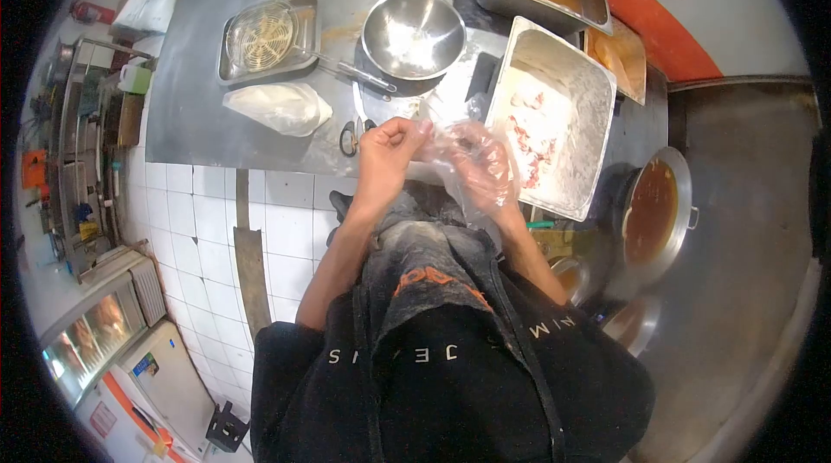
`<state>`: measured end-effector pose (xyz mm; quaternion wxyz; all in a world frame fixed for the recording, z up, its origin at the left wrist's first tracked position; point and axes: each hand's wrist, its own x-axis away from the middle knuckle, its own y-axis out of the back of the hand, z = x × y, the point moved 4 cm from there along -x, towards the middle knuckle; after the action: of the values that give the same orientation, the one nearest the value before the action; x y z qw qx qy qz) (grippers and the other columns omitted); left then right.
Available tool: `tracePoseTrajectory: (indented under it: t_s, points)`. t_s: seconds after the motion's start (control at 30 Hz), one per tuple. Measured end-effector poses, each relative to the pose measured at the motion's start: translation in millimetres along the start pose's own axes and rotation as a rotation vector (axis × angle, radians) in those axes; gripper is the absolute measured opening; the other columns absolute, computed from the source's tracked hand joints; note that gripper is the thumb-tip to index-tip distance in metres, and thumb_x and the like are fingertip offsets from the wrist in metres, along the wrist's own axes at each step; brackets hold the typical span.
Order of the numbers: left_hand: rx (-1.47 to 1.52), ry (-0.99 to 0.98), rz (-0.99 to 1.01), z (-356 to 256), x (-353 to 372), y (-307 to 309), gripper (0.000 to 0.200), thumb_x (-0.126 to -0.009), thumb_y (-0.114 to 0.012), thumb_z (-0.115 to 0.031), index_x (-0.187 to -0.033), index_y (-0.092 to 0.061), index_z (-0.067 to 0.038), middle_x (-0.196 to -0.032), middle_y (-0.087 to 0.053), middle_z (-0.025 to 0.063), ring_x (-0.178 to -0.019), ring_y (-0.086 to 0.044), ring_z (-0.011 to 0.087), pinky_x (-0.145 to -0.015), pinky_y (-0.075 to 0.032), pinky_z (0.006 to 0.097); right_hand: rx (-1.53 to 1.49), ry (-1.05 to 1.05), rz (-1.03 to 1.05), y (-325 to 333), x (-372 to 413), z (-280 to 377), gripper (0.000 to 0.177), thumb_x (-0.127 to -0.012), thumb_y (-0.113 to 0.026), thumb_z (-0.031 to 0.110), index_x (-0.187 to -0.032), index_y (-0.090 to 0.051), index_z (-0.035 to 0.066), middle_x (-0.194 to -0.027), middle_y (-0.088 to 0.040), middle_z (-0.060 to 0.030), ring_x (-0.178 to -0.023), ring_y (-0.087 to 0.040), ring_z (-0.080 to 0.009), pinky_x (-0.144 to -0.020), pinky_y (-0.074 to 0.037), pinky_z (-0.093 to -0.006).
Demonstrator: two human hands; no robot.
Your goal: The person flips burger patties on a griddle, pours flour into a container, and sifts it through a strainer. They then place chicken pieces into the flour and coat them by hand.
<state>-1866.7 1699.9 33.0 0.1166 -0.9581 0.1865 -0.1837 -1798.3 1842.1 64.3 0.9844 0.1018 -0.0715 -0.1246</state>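
Hands: left hand [387, 150] is bare, its fingertips pinched on the clear plastic glove [446, 144]; right hand [486, 170] sits inside that film, fingers loosely spread and gripping nothing (the plastic blurs their outline).
Glove: held in the air between both hands, over the near edge of the table [199, 91]; whether it is a true glove or a thin bag is hard to tell.
Floured tray [597, 95]: just beside the right hand, holding pinkish meat pieces [532, 141] in white flour; its near corner is hidden behind the film.
Scissors [350, 138]: flat on the table, just beyond the left hand.
Steel bowl [413, 35]: farther back, its inside dusted white.
Wire skimmer [262, 35]: lying in a small tray, left of the bowl, handle reaching towards it.
White bag [279, 106]: slumped near the skimmer, contents not visible.
Wok [653, 212]: low on the right, holding brown liquid.
Edges: the lens darkens and bends everything at the corners.
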Motion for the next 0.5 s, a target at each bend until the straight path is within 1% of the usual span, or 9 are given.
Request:
tracePoseTrajectory:
  t_s: [0.03, 0.07, 0.13, 0.27, 0.33, 0.37, 0.43, 0.47, 0.5]
  points:
    - [0.092, -0.016, -0.018, -5.8, 1.8, -3.4, 0.017, -0.091, -0.073, -0.015, -0.086, -0.067, 0.0, -0.074, -0.068, 0.0022, -0.066, -0.059, 0.0052, -0.061, -0.046, 0.0217, -0.123, -0.082, -0.044, 2.6, -0.2, -2.9, 0.015, -0.093, -0.067, 0.011, -0.103, -0.064, 0.001, -0.094, -0.065, -0.0058, -0.088, -0.06, -0.0134, -0.078, -0.048, -0.0303]
    - [0.093, -0.017, -0.02, -5.4, 2.7, -1.6, 0.017, -0.091, -0.073, -0.015, -0.086, -0.067, 0.0, -0.074, -0.068, 0.0022, -0.066, -0.059, 0.0052, -0.061, -0.046, 0.0217, -0.122, -0.082, -0.041, 4.5, -0.8, -4.7, 0.015, -0.093, -0.067, 0.011, -0.103, -0.064, 0.001, -0.094, -0.065, -0.0058, -0.088, -0.06, -0.0134, -0.078, -0.048, -0.0303]
    - [0.034, -0.023, 0.067, -4.4, 4.1, 1.2, 0.02, -0.093, -0.071, -0.018, -0.088, -0.067, 0.0, -0.074, -0.066, 0.0013, -0.068, -0.058, 0.0046, -0.064, -0.046, 0.0222, -0.031, -0.064, -0.032, 8.0, -2.9, -8.5, 0.011, -0.094, -0.063, 0.009, -0.1, -0.063, 0.0, -0.094, -0.064, -0.0052, -0.088, -0.058, -0.0124, -0.078, -0.048, -0.0294]
    - [-0.045, -0.027, 0.071, 1.4, 1.2, 9.0, 0.022, -0.094, -0.07, -0.021, -0.09, -0.068, 0.001, -0.075, -0.066, 0.0013, -0.069, -0.059, 0.0052, -0.068, -0.048, 0.0221, 0.007, -0.063, -0.002, 6.2, -3.3, -5.7, 0.011, -0.094, -0.063, 0.009, -0.099, -0.064, 0.0, -0.094, -0.064, -0.0065, -0.087, -0.059, -0.0136, -0.078, -0.048, -0.0305]
    - [-0.075, -0.047, 0.062, 1.0, -0.4, 11.3, 0.023, -0.094, -0.069, -0.021, -0.094, -0.068, 0.002, -0.08, -0.068, 0.0021, -0.073, -0.061, 0.0057, -0.071, -0.05, 0.0222, 0.1, 0.045, -0.011, 5.6, -3.6, -6.4, 0.012, -0.092, -0.066, 0.01, -0.099, -0.065, 0.0, -0.094, -0.064, -0.0082, -0.087, -0.061, -0.0175, -0.078, -0.048, -0.0326]
    - [-0.075, -0.049, 0.061, -3.8, 0.8, 8.1, 0.023, -0.094, -0.069, -0.021, -0.094, -0.068, 0.002, -0.08, -0.068, 0.0021, -0.073, -0.061, 0.0057, -0.071, -0.05, 0.0222, 0.099, 0.046, -0.01, 4.5, -4.4, -6.5, 0.012, -0.092, -0.066, 0.01, -0.099, -0.065, 0.0, -0.094, -0.064, -0.0082, -0.087, -0.061, -0.0175, -0.078, -0.048, -0.0326]
    - [-0.017, -0.051, 0.035, -16.1, 6.6, -0.5, 0.022, -0.095, -0.068, -0.02, -0.095, -0.068, 0.002, -0.083, -0.068, 0.0017, -0.076, -0.06, 0.0048, -0.071, -0.048, 0.0208, 0.134, 0.111, -0.072, 4.1, -4.4, -3.4, 0.015, -0.09, -0.068, 0.013, -0.099, -0.067, 0.001, -0.092, -0.065, -0.0106, -0.083, -0.063, -0.0229, -0.075, -0.049, -0.0349]
    - [-0.016, -0.051, 0.035, -15.5, 8.1, -0.1, 0.022, -0.095, -0.068, -0.02, -0.095, -0.068, 0.002, -0.083, -0.068, 0.0017, -0.076, -0.06, 0.0048, -0.071, -0.048, 0.0208, 0.135, 0.112, -0.072, 3.9, -4.5, -1.6, 0.015, -0.09, -0.068, 0.013, -0.099, -0.067, 0.001, -0.092, -0.065, -0.0106, -0.083, -0.063, -0.0229, -0.075, -0.049, -0.0349]
    - [-0.012, -0.006, 0.081, -12.2, 10.2, -0.9, 0.021, -0.095, -0.068, -0.019, -0.096, -0.067, 0.002, -0.085, -0.068, 0.0015, -0.077, -0.06, 0.0047, -0.071, -0.048, 0.0204, 0.277, 0.144, -0.13, 5.6, -3.7, 3.6, 0.015, -0.09, -0.068, 0.014, -0.099, -0.067, 0.002, -0.09, -0.066, -0.0111, -0.081, -0.063, -0.0246, -0.074, -0.049, -0.0355]
